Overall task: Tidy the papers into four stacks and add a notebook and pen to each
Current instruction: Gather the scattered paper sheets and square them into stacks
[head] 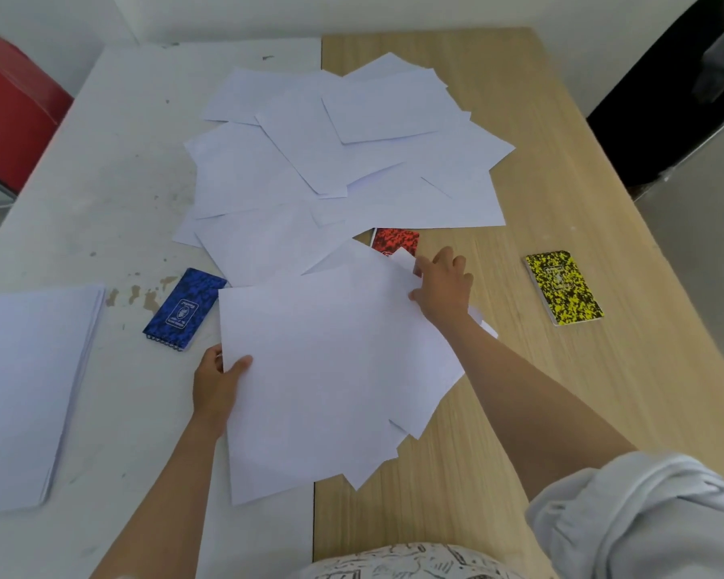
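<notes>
While my left hand [216, 380] pinched the near bunch of papers [322, 369] by its left edge, my right hand [444, 286] nipped its far corner, fingers closed on it. Thin and floppy, the sheets needed edge holds. One tidy stack [26, 390] sat left on the bench [540, 390]. Farther off, loose papers [343, 152] lay spread.

A loose spread of sheets [343, 160] lies across the middle of the desk [519, 119]. A squared stack [30, 390] sits at the near left, one notebook [183, 308] just right of it; a second notebook [395, 241] is partly under the spread, a third [563, 287] well apart at the right.
</notes>
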